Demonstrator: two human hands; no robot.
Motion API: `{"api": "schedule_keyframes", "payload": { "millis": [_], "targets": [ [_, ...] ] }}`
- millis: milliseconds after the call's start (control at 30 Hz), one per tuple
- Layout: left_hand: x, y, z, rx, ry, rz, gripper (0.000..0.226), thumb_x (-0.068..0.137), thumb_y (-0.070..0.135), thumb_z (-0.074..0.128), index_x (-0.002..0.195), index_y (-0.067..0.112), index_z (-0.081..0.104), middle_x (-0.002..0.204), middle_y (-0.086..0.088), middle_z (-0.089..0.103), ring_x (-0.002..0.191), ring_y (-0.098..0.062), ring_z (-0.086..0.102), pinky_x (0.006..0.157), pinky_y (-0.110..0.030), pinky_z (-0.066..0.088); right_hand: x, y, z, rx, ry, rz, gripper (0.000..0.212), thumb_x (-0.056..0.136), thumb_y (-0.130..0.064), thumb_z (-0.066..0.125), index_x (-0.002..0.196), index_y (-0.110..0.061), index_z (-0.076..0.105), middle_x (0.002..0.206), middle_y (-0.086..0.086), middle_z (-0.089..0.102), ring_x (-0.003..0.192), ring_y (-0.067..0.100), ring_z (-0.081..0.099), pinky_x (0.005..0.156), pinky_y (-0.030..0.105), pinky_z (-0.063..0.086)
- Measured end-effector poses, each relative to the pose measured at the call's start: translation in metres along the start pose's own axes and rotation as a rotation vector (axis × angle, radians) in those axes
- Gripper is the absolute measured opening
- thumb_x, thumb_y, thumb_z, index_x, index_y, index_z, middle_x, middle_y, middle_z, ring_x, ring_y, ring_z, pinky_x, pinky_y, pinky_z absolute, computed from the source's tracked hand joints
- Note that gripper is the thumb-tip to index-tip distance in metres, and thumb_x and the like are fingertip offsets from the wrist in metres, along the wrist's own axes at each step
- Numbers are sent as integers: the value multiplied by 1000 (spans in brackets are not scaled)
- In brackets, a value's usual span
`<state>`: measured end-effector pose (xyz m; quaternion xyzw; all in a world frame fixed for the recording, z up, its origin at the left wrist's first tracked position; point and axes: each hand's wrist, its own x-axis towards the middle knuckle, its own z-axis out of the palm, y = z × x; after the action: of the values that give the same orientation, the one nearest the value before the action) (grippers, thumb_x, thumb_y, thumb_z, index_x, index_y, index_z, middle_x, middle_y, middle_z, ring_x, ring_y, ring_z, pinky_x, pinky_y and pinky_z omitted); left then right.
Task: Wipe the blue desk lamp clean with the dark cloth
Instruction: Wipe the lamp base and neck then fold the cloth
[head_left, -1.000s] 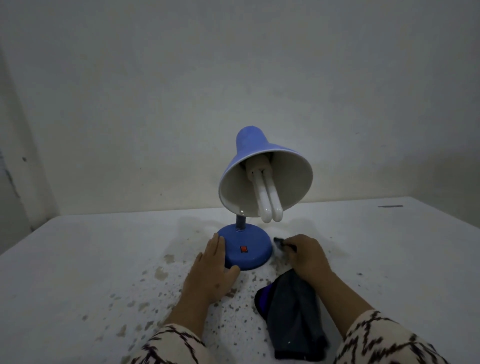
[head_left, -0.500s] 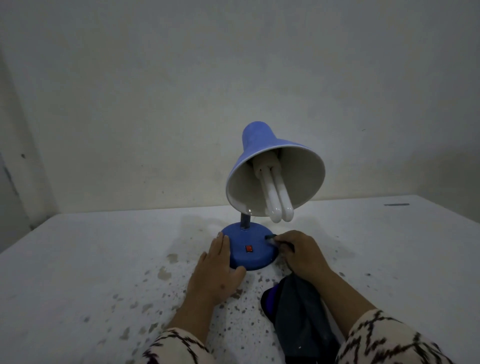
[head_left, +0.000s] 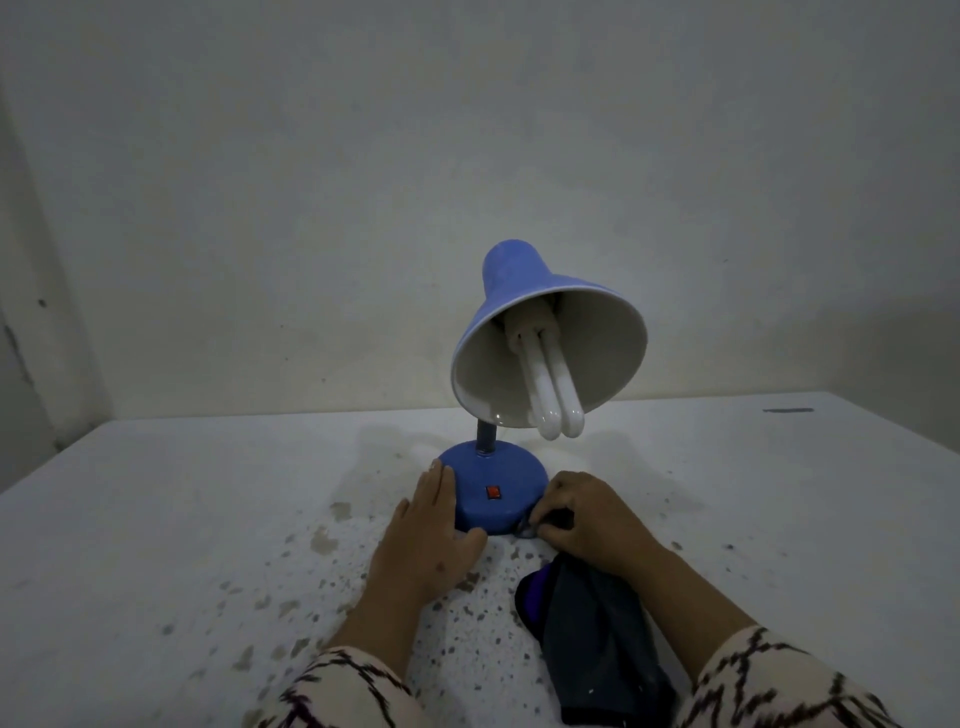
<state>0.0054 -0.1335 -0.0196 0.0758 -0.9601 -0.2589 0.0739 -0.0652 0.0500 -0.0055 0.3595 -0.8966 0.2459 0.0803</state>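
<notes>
Pinching the dark cloth (head_left: 597, 623), the right hand (head_left: 587, 517) is pressing it against the blue desk lamp (head_left: 493, 488) base on the speckled counter (head_left: 208, 519); the left hand (head_left: 426, 535), fingers straight, is steadying the base; the shade is tilting forward, showing a white bulb (head_left: 553, 395).

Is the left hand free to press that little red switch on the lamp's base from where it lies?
Probably yes. The left hand rests flat against the left side of the blue base, and the red switch sits uncovered just beside its fingers. Nothing lies between; the right hand and dark cloth keep to the other side.
</notes>
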Motion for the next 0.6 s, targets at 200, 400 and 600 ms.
{"api": "schedule_keyframes", "payload": {
  "millis": [200, 400, 600],
  "targets": [
    [0, 0, -1, -12, -5, -11, 80, 93, 38, 45, 150, 15, -7, 159, 2, -11, 148, -17, 3, 120, -32, 8, 7, 16, 4, -77, 167, 282, 24, 86, -10, 53, 103, -11, 70, 107, 12, 63, 98, 27, 58, 82, 26, 43],
    [1, 0, -1, -4, 6, 3, 81, 92, 38, 45, 150, 15, -7, 159, 1, -9, 147, -18, 6, 121, -33, 10, 10, -8, -2, 166, 378, 174, 21, 88, -9, 58, 106, -7, 67, 108, 11, 68, 96, 16, 58, 87, 17, 39],
    [1, -2, -1, -19, -22, -6, 80, 93, 37, 44, 149, 16, -10, 159, 1, -12, 148, -16, 1, 121, -32, 6, 28, -24, 7, 91, 2, 37, 27, 90, -17, 50, 108, -20, 69, 116, 9, 67, 105, 23, 61, 95, 20, 41]
  ]
}}
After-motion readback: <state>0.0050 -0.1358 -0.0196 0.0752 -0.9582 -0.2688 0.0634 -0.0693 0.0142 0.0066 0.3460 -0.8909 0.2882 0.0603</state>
